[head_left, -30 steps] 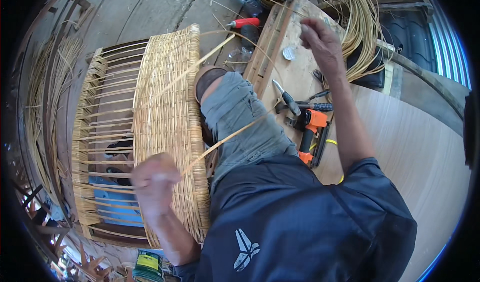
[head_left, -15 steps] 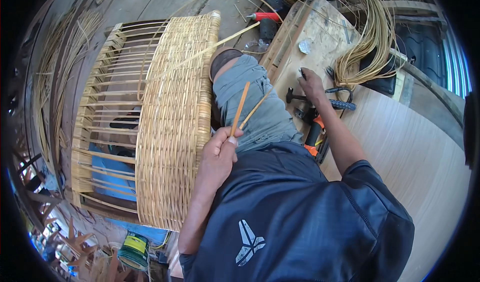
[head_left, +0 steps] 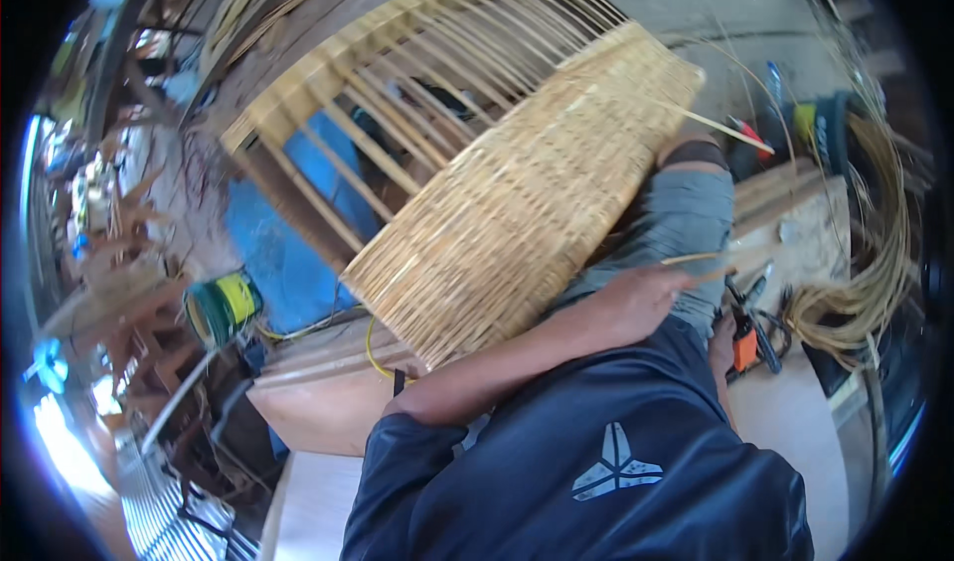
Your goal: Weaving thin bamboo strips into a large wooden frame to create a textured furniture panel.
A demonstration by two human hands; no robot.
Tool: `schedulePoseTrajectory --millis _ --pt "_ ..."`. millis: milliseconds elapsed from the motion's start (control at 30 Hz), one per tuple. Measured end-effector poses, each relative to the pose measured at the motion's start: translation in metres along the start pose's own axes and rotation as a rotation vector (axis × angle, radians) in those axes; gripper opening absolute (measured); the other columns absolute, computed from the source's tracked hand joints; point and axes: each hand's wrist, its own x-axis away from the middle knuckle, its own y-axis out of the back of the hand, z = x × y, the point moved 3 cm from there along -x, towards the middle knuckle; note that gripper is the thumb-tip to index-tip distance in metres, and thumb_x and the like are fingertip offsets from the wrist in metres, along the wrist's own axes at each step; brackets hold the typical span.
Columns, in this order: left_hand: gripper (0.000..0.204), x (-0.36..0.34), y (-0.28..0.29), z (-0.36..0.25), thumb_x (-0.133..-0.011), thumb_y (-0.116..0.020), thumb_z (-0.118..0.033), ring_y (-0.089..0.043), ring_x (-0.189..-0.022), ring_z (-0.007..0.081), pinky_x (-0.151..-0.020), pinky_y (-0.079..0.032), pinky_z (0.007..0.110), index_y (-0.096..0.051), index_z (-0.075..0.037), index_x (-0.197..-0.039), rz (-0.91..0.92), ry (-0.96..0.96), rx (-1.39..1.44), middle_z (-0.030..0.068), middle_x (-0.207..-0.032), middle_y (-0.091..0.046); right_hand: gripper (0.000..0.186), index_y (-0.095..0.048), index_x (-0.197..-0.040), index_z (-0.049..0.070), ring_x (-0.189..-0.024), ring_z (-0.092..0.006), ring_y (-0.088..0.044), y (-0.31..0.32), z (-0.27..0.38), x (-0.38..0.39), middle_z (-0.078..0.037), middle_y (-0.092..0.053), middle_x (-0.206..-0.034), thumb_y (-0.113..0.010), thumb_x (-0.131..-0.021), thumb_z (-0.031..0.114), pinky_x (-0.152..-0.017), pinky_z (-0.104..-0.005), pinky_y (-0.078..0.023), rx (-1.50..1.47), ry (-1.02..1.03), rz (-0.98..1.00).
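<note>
The left hand (head_left: 644, 303), closed around a thin rattan strip (head_left: 691, 258), was nearer than the right hand (head_left: 724, 342), whose grip I could not tell, to the woven rattan panel (head_left: 527, 198), which lay to the upper left, its long axis slanting toward the upper right.

Gaps between the bare slats (head_left: 373, 146) provide passage; the dense rattan weave (head_left: 527, 203) blocks it. A free-ended rattan strip (head_left: 730, 132) projects past the weave's right edge, obstructing clearance there.
</note>
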Motion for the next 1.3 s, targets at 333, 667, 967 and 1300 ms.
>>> schedulePoseTrajectory --millis 333,667,967,1300 --pt "0.023 0.015 0.036 -0.014 -0.088 -0.049 -0.019 -0.060 -0.085 0.0384 -0.071 -0.047 0.047 -0.058 -0.007 -0.104 -0.131 -0.108 -0.081 0.0206 -0.090 -0.062 0.065 -0.028 -0.137 0.001 -0.095 -0.0388 -0.058 -0.028 -0.034 0.019 -0.024 -0.045 -0.128 -0.057 -0.081 0.015 -0.078 -0.0428 -0.049 0.191 0.025 -0.036" --pt "0.018 0.018 0.049 -0.007 -0.082 -0.052 -0.016 -0.059 -0.074 0.0397 -0.066 -0.045 0.047 -0.058 0.000 -0.087 -0.391 -0.231 0.247 0.0219 -0.078 -0.061 0.062 -0.032 -0.136 0.001 -0.096 -0.0364 -0.059 0.023 -0.090 -0.104 -0.024 -0.047 -0.127 -0.057 -0.082 0.017 -0.078 -0.0414 -0.049 0.303 0.163 -0.387" --pt "0.014 -0.005 0.033 0.009 -0.075 -0.053 -0.008 -0.060 -0.074 0.0376 -0.065 -0.044 0.044 -0.060 -0.001 -0.085 -0.419 -0.203 0.331 0.0210 -0.076 -0.061 0.048 -0.046 -0.129 0.001 -0.086 -0.0227 -0.057 0.230 0.084 -0.012 -0.017 -0.056 -0.115 -0.049 -0.088 0.026 -0.068 -0.0309 -0.045 -0.675 0.095 -0.614" --pt "0.010 0.029 0.024 -0.014 -0.073 -0.057 -0.003 -0.062 -0.076 0.0333 -0.066 -0.047 0.041 -0.061 -0.001 -0.082 -0.605 -0.093 0.429 0.0176 -0.078 -0.063 0.036 -0.045 -0.121 0.000 -0.048 -0.0075 -0.041 0.247 0.254 0.042 -0.001 -0.045 -0.062 -0.049 -0.090 0.019 -0.043 -0.0198 -0.032 -1.037 0.484 0.354"
